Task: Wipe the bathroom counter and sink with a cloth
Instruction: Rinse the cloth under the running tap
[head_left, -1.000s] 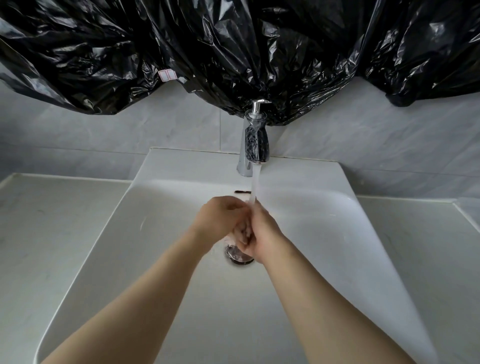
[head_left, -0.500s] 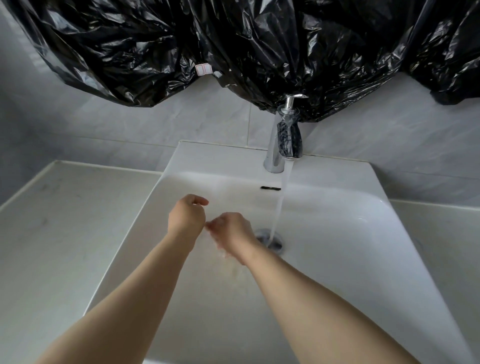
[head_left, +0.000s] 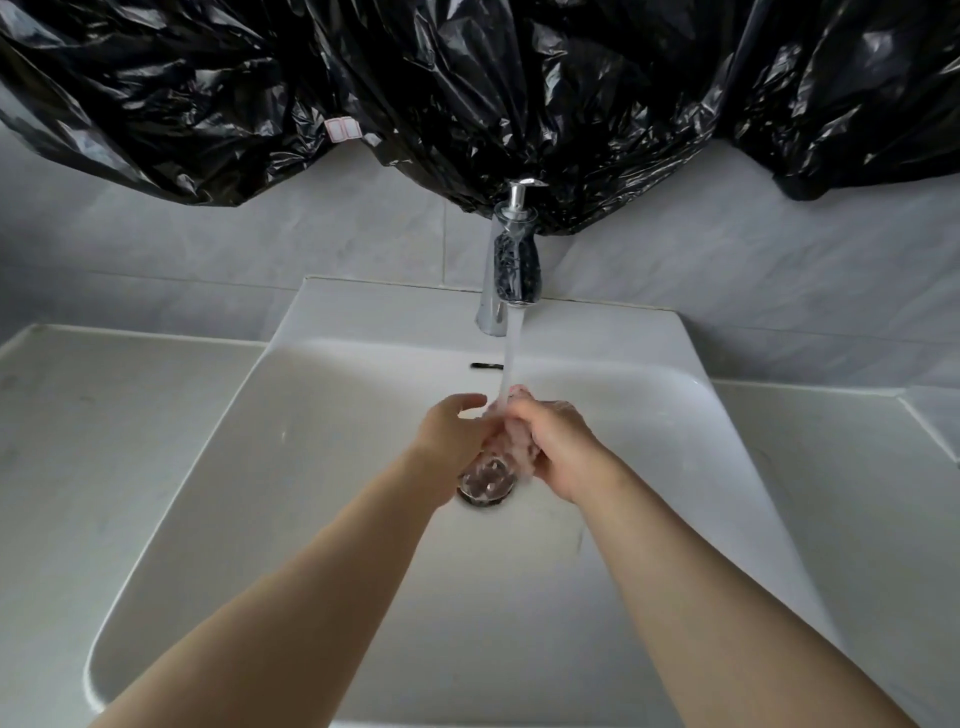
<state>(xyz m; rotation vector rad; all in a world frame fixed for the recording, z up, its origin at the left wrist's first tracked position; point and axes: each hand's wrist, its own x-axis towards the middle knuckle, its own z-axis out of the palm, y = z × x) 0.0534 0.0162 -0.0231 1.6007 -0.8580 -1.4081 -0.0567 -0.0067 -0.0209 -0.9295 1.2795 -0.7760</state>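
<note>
L hand (head_left: 452, 434) + R hand (head_left: 558, 449) meet under tap (head_left: 511, 270) stream, over sink (head_left: 311, 467) drain (head_left: 485, 486). Fingers curled; cloth inside? Can't tell, water blurs it. Est.: wring hard before wiping counter (head_left: 104, 415).

Head camera looks forward and down, close over the sink (head_left: 285, 493).
</note>
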